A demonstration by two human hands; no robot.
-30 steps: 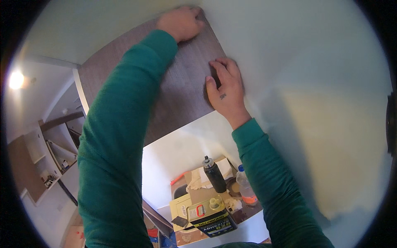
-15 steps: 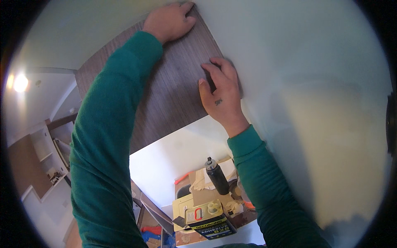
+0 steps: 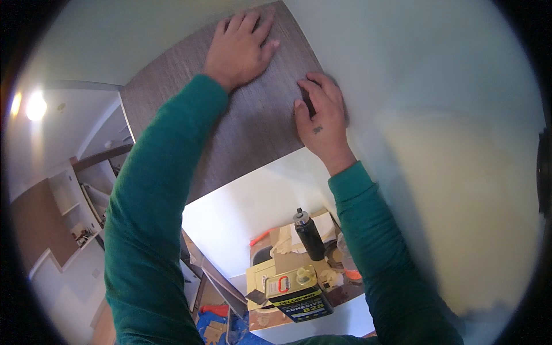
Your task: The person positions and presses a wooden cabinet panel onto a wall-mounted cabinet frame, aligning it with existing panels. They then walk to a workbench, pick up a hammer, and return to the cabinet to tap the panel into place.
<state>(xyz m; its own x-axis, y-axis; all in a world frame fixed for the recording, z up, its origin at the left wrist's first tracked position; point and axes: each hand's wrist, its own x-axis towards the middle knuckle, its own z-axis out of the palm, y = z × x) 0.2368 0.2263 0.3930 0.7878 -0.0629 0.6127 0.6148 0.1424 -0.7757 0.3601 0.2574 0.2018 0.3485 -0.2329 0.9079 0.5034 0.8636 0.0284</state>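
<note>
A grey-brown wood-grain sheet (image 3: 241,132) lies against a pale white surface (image 3: 437,92). My left hand (image 3: 241,49) rests flat on the sheet near its upper edge, fingers spread and holding nothing. My right hand (image 3: 323,122) presses on the sheet's right edge with bent fingers. A small dark patch shows between its thumb and fingers, and I cannot tell whether it is a held thing or shadow. Both forearms wear green sleeves.
Below the sheet, a black spray can (image 3: 309,234) stands beside a yellow rectangular tin (image 3: 296,290) among cardboard pieces (image 3: 270,270) and an orange item (image 3: 260,236). At the left are a lit lamp (image 3: 35,106) and white shelves (image 3: 75,213).
Both hands stay pressed on the sheet. The view has shifted a little, and the left hand now sits slightly lower in the picture.
</note>
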